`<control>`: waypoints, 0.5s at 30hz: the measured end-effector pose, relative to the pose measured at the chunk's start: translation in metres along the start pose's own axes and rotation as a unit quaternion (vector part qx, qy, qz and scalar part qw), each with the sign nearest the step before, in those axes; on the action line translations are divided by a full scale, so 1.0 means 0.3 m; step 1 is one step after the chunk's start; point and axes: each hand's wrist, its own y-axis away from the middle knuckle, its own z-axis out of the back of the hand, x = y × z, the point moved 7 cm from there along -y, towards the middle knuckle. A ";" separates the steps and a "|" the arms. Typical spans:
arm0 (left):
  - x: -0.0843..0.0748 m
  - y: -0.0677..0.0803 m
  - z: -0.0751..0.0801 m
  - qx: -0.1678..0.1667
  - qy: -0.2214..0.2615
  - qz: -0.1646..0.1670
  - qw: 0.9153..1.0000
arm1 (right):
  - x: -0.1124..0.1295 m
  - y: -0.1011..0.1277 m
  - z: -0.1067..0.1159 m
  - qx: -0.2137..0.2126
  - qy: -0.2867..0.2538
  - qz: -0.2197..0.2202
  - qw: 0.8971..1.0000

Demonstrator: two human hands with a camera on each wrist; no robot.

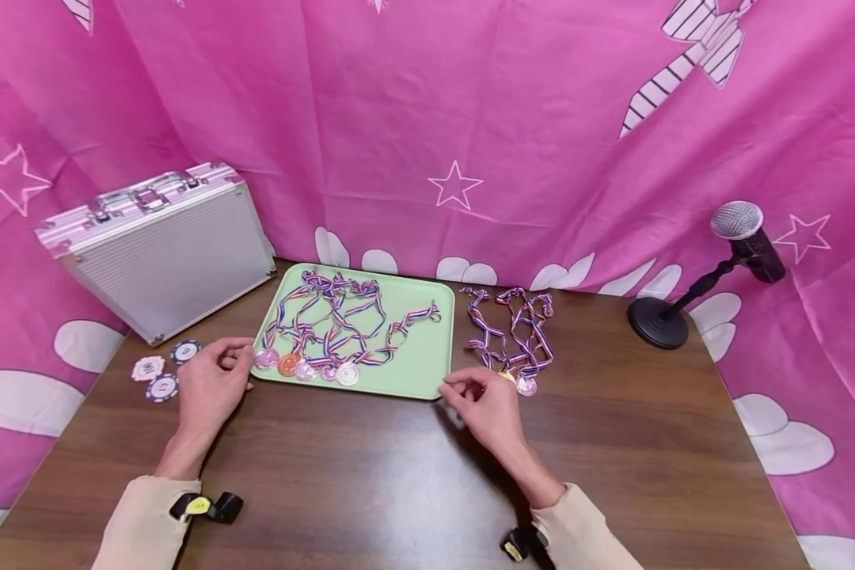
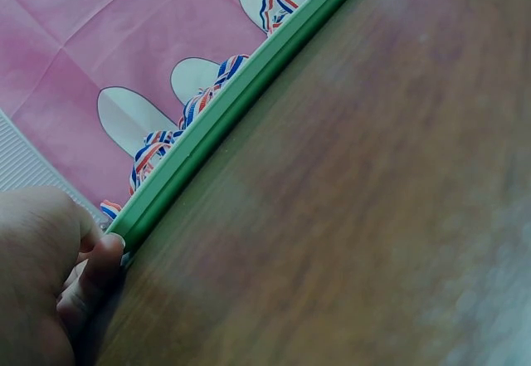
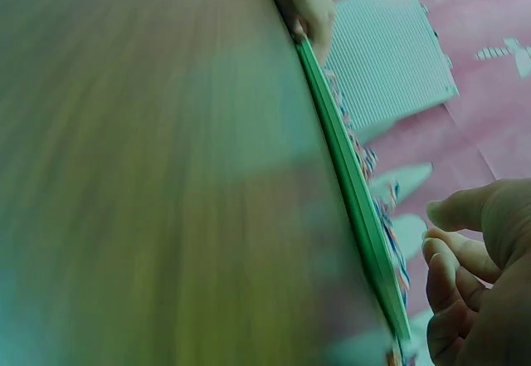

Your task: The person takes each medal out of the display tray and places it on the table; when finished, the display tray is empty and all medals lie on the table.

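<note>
A light green tray (image 1: pixel 416 348) lies on the table, holding several medals (image 1: pixel 347 374) along its near side. Their red, white and blue striped ribbons (image 1: pixel 342 336) are tangled across it. My left hand (image 1: pixel 214 380) pinches the tray's near left corner; in the left wrist view its thumb (image 2: pixel 106 250) lies against the green rim. Close to the near right corner is my right hand (image 1: pixel 486 408), its fingers loosely bent. The right wrist view shows a gap between this hand (image 3: pixel 485 275) and the rim, with nothing between thumb and forefinger.
Right of the tray lie two more medals (image 1: pixel 526 385) with striped ribbons. A silver case (image 1: pixel 171 261) stands at the back left, with poker chips (image 1: pixel 162 388) in front of it. At the back right is a microphone (image 1: pixel 748 237) on a black stand. Pink cloth (image 1: pixel 399 119) hangs behind.
</note>
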 end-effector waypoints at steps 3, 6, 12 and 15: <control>-0.001 -0.002 -0.004 0.001 0.000 -0.003 1.000 | 0.036 -0.010 -0.060 0.015 0.007 0.007 1.000; 0.001 -0.003 -0.002 -0.001 0.000 0.000 1.000 | 0.069 -0.025 -0.122 0.027 0.011 0.019 0.999; 0.003 0.000 0.000 -0.002 0.003 0.007 1.000 | 0.114 -0.056 -0.228 0.037 0.028 0.033 0.998; 0.002 -0.001 -0.001 -0.002 0.006 0.003 1.000 | 0.125 -0.068 -0.270 0.042 0.034 0.036 0.998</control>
